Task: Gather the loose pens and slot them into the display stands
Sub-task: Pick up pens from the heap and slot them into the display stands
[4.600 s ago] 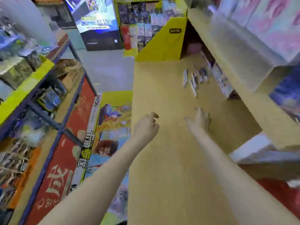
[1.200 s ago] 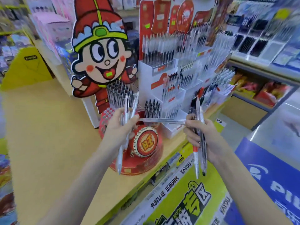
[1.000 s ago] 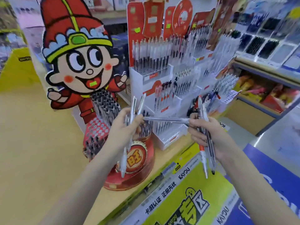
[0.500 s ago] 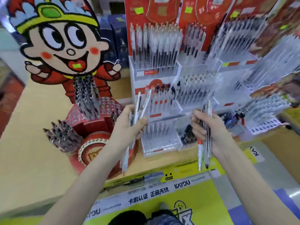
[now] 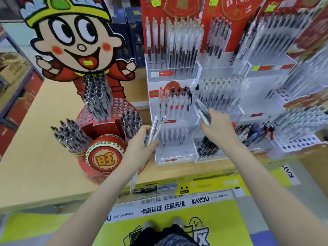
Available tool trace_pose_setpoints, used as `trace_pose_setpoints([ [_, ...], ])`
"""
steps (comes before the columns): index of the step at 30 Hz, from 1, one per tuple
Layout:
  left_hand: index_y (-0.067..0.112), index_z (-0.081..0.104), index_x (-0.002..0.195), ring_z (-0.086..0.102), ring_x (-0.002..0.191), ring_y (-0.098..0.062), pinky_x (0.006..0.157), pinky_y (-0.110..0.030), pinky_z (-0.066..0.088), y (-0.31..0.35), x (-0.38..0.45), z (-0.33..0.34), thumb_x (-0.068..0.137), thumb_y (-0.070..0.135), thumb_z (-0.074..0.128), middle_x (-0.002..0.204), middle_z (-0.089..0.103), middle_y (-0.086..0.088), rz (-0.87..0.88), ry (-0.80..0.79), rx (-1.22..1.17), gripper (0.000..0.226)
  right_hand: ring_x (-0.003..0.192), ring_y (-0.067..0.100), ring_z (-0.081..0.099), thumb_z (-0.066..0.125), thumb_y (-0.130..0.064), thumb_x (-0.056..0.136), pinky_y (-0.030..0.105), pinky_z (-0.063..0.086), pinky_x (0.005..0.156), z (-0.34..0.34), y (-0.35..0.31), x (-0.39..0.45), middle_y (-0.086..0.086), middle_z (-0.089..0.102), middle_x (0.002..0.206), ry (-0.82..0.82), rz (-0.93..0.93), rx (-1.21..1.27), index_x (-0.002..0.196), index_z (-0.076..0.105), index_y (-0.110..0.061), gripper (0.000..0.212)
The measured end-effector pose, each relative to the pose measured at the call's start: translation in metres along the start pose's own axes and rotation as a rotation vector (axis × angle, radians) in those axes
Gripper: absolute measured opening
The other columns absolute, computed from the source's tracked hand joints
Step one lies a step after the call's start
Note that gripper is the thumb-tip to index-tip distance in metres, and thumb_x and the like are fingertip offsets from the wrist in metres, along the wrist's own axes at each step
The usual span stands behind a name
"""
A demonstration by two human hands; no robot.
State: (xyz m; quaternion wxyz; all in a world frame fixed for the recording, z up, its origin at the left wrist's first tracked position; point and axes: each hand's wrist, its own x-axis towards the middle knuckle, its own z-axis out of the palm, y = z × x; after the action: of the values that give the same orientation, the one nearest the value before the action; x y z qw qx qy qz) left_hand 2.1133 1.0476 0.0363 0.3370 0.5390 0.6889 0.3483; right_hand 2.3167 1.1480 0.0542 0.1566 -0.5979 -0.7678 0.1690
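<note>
Clear stands (image 5: pixel 173 71) hold upright pens; left hand (image 5: pixel 140 148) and right hand (image 5: pixel 217 129) grip loose pens (image 5: pixel 153 132).

A long tan wooden shelf (image 5: pixel 40 157) runs across the view. A round red stand (image 5: pixel 106 139) sits on it near the front edge. It has many small holes and holds bunches of pens. Behind the red stand, at 12 o'clock from it, a big cartoon cutout (image 5: pixel 76 41) of a smiling child stands up. At 3 o'clock from the red stand, just beside it, sit clear stepped stands (image 5: pixel 174 150) full of pens in rows. More clear stands (image 5: pixel 300 139) sit farther along at 3 o'clock, and they look blurry.
</note>
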Motion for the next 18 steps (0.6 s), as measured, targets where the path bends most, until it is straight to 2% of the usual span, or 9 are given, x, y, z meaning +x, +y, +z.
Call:
trace_pose_setpoints([
  [4, 0.023, 0.044, 0.110, 0.053, 0.047, 0.009, 0.046, -0.011, 0.036, -0.003, 0.002, 0.001, 0.093, 0.019, 0.056, 0.072, 0.055, 0.012, 0.001, -0.005, 0.006, 0.022, 0.060, 0.018, 0.039, 0.054, -0.016, 0.091, 0.033, 0.028, 0.052, 0.007, 0.002, 0.009, -0.001, 0.039, 0.066, -0.055, -0.001, -0.024, 0.080, 0.041, -0.010, 0.018],
  [8, 0.020, 0.047, 0.113, 0.052, 0.047, 0.008, 0.051, -0.020, 0.040, -0.007, 0.003, 0.002, 0.092, 0.018, 0.056, 0.073, 0.055, 0.011, -0.025, -0.001, -0.022, 0.023, 0.055, 0.013, 0.035, 0.054, -0.014, 0.090, 0.031, 0.026, 0.048, 0.006, 0.006, 0.012, 0.001, 0.038, 0.064, -0.053, -0.009, -0.028, 0.070, 0.036, -0.013, 0.027],
  [11, 0.017, 0.047, 0.114, 0.050, 0.043, 0.006, 0.049, -0.019, 0.036, -0.010, 0.003, 0.003, 0.093, 0.017, 0.056, 0.069, 0.053, 0.010, -0.024, -0.009, -0.031, 0.024, 0.055, 0.015, 0.033, 0.055, -0.014, 0.089, 0.031, 0.024, 0.048, 0.007, 0.013, 0.008, 0.002, 0.035, 0.063, -0.053, 0.002, -0.042, 0.064, 0.029, -0.018, 0.037],
  [15, 0.017, 0.045, 0.119, 0.051, 0.045, 0.006, 0.047, -0.013, 0.035, -0.012, 0.009, 0.005, 0.093, 0.019, 0.055, 0.074, 0.053, 0.011, -0.016, -0.014, -0.028, 0.028, 0.056, 0.018, 0.036, 0.056, -0.014, 0.089, 0.031, 0.025, 0.049, 0.007, 0.018, 0.005, 0.002, 0.037, 0.062, -0.090, 0.012, -0.054, 0.063, 0.030, -0.017, 0.036],
  [18, 0.017, 0.045, 0.121, 0.052, 0.048, 0.004, 0.052, -0.020, 0.040, -0.010, 0.017, 0.006, 0.092, 0.019, 0.057, 0.076, 0.056, 0.008, -0.008, -0.010, -0.044, 0.031, 0.056, 0.018, 0.039, 0.056, -0.015, 0.090, 0.032, 0.028, 0.048, 0.011, 0.015, 0.006, 0.001, 0.038, 0.063, -0.130, 0.032, -0.078, 0.064, 0.031, -0.018, 0.036],
])
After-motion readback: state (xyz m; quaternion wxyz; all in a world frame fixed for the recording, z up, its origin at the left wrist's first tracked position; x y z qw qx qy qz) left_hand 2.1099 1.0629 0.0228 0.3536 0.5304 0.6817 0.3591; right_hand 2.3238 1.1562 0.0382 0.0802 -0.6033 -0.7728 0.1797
